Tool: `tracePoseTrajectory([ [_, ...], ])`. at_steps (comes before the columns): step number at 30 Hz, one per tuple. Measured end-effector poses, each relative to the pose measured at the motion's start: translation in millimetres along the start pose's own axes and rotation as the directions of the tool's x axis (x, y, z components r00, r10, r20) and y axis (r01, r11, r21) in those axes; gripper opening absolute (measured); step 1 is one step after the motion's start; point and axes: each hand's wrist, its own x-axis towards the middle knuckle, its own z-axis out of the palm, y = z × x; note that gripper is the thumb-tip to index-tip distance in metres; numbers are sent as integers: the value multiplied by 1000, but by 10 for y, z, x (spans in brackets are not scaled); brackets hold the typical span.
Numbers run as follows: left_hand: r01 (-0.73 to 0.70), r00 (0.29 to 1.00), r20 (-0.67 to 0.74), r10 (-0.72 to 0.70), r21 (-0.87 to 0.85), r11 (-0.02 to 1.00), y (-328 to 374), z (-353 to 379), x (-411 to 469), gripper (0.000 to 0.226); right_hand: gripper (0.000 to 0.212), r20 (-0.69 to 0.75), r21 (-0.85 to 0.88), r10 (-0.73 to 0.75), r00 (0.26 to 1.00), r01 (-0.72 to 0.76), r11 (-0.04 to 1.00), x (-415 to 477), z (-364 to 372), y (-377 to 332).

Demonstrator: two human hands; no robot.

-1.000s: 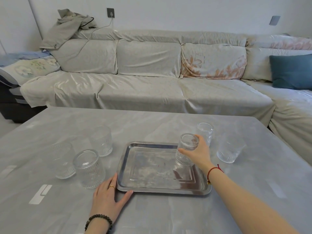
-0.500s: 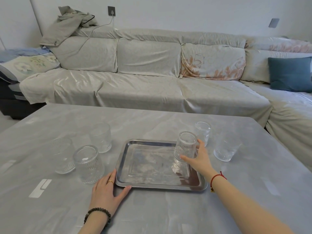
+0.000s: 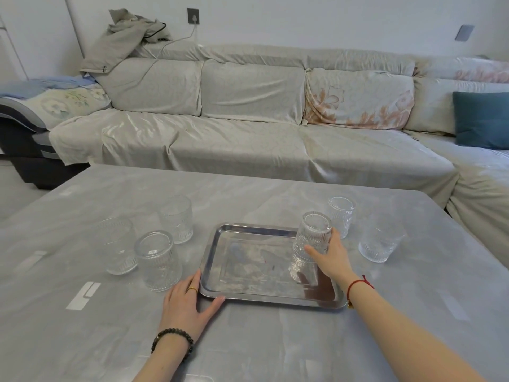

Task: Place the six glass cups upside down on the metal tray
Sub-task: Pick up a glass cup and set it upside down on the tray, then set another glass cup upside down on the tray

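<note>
A rectangular metal tray (image 3: 248, 290) lies on the grey table. My right hand (image 3: 329, 256) grips a ribbed glass cup (image 3: 311, 239), upside down, resting on the tray's right half. My left hand (image 3: 187, 304) lies flat on the table, fingers spread, thumb against the tray's front left corner. Left of the tray stand three cups: one upside down (image 3: 158, 260), another (image 3: 117, 245) beside it, a third (image 3: 176, 217) further back. Right of the tray stand two more: a narrow cup (image 3: 341, 215) and a wider upright cup (image 3: 378, 242).
The table (image 3: 275, 340) has a white mark (image 3: 84, 295) at the front left. A long sofa (image 3: 248, 139) under a pale cover runs behind the table and turns along the right side, with a blue cushion (image 3: 480, 119).
My right hand has lowered the upside-down cup onto the tray's right half. My left hand has stayed at the tray's front left corner.
</note>
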Motion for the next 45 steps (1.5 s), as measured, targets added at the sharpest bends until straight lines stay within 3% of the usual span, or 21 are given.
tracePoseTrajectory([
  [5, 6, 1000, -12, -6, -8, 1000, -7, 17, 3, 83, 87, 5, 14, 32, 999, -32, 999, -23, -6, -17],
  [7, 9, 1000, -13, -9, -3, 1000, -12, 23, 10, 84, 91, -92, 7, 26, 995, -25, 1000, -96, -5, -81],
  [10, 0, 1000, 16, 1, -21, 1000, -13, 21, 11, 82, 81, -289, -74, -229, 929, 217, 973, -317, 98, -306],
  [12, 17, 1000, 17, -15, -134, 991, 4, -4, 1, 75, 73, -201, -72, -406, 891, 400, 914, -509, 296, -555],
  [15, 84, 986, -93, -140, -450, 889, 19, -92, -60, 47, 69, 69, 16, -509, 858, 509, 860, -745, 688, -921],
  [17, 40, 947, -238, -216, -580, 814, -10, -184, -116, 31, 71, 213, 75, -518, 829, 514, 854, -846, 956, -1118],
  [21, 26, 864, -372, -340, -641, 767, -205, -386, -58, 47, 78, 384, 153, -450, 806, 425, 892, -938, 1438, -1366],
  [24, 123, 886, -262, -382, -663, 739, -383, -547, 115, 76, 78, 427, 174, -347, 835, 300, 938, -940, 1681, -1510],
  [28, 191, 958, -16, -286, -709, 679, -476, -643, 304, 95, 70, 446, 258, -284, 849, 182, 949, -903, 1866, -1659],
  [33, 185, 959, -13, -282, -725, 663, -477, -623, 460, 74, 64, 382, 311, -242, 892, 123, 943, -878, 2005, -1724],
  [40, -35, 980, -152, -130, -771, 635, -86, -695, 511, 74, 67, 162, 376, -284, 945, 207, 903, -789, 1688, -1647],
  [45, -8, 1000, -24, -17, -778, 628, 509, -517, 675, 82, 65, -4, 386, -219, 976, 204, 900, -574, 1180, -1406],
])
